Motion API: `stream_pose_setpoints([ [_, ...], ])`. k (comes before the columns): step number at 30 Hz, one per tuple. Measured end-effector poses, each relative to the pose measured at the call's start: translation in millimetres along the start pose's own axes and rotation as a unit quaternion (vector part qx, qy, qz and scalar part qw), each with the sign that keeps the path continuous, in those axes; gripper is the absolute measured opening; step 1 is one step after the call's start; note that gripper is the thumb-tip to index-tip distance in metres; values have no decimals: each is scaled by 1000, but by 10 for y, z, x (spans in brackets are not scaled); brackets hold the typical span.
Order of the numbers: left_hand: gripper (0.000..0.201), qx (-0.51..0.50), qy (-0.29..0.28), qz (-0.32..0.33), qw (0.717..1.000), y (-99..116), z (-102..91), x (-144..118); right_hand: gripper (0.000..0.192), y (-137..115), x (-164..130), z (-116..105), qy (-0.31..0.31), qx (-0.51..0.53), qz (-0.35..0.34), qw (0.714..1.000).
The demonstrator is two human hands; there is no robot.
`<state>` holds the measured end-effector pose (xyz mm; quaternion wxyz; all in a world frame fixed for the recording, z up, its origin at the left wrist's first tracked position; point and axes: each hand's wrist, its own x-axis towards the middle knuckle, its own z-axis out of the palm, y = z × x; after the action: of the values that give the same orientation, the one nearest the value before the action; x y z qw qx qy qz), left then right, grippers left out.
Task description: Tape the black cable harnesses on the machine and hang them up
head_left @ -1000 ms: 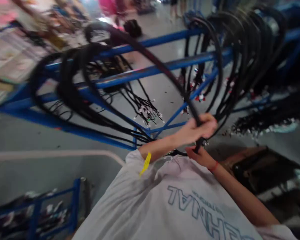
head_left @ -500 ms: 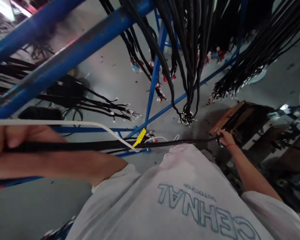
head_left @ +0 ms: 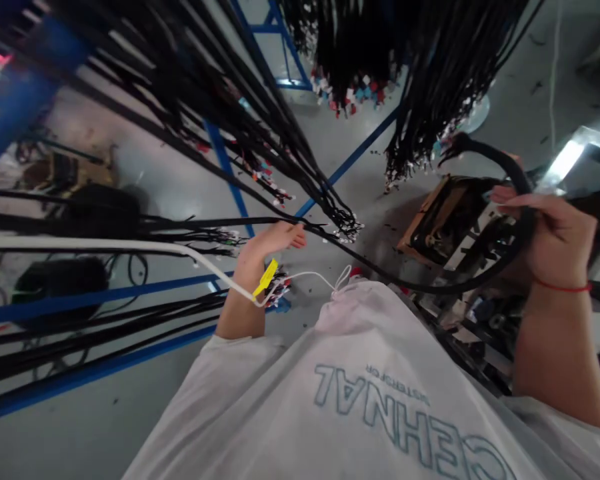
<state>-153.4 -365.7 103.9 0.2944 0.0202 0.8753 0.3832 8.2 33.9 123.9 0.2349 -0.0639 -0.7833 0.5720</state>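
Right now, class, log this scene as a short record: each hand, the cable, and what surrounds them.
left hand: stretched forward, fingers on the black cable
right hand: raised, closed round the cable's thick looped end
cable: sags between the two hands
rack: blue rails, many black cable bundles hanging over them
white cord: crosses the left wrist, yellow tag on it
floor: grey, glossy

Pretty clearly a factory floor or wiring workshop: blue steel racks [head_left: 225, 163] draped with bundles of black cables [head_left: 430, 73] ending in little coloured plugs [head_left: 353, 93], grey concrete floor [head_left: 145, 180], and a cluttered workbench [head_left: 460, 220] just under the right hand [head_left: 555, 237].
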Motion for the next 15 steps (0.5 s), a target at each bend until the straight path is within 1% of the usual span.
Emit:
stream_pose_setpoints([
  [1,51,-27,-97,6,995,195,195,25,22,-103,-53,18,-34,28,-18,999],
  [2,54,-64,-194,15,979,434,415,60,26,-178,-116,48,-74,46,-34,996],
  [3,58,-115,-267,38,956,707,656,105,30,-222,-191,89,-119,55,-49,990],
  [4,62,-168,-299,73,936,1003,908,158,32,-236,-278,135,-162,54,-63,983],
  [5,66,-204,-306,105,924,1311,1160,217,35,-221,-376,180,-200,41,-76,976],
  [7,68,-250,-297,157,908,1908,1617,333,37,-120,-584,229,-259,-15,-83,962],
  [8,68,-264,-284,173,905,2176,1801,380,36,-52,-682,215,-269,-46,-76,959],
  [9,65,-273,-269,186,905,2410,1950,412,34,12,-767,166,-263,-73,-59,960],
  [10,62,-276,-257,196,905,2606,2063,424,32,61,-834,82,-239,-93,-34,966],
  [11,59,-272,-254,207,905,2757,2144,412,29,84,-879,-34,-196,-100,-6,975],
  [12,56,-258,-262,220,903,2862,2202,374,26,77,-902,-173,-140,-92,25,986],
  [13,55,-239,-284,235,898,2920,2243,312,24,38,-902,-326,-78,-67,54,993],
  [14,54,-214,-322,252,887,2936,2274,229,23,-27,-880,-477,-20,-25,79,996],
  [15,52,-189,-370,271,868,2915,2300,131,25,-111,-841,-617,30,32,92,995],
])
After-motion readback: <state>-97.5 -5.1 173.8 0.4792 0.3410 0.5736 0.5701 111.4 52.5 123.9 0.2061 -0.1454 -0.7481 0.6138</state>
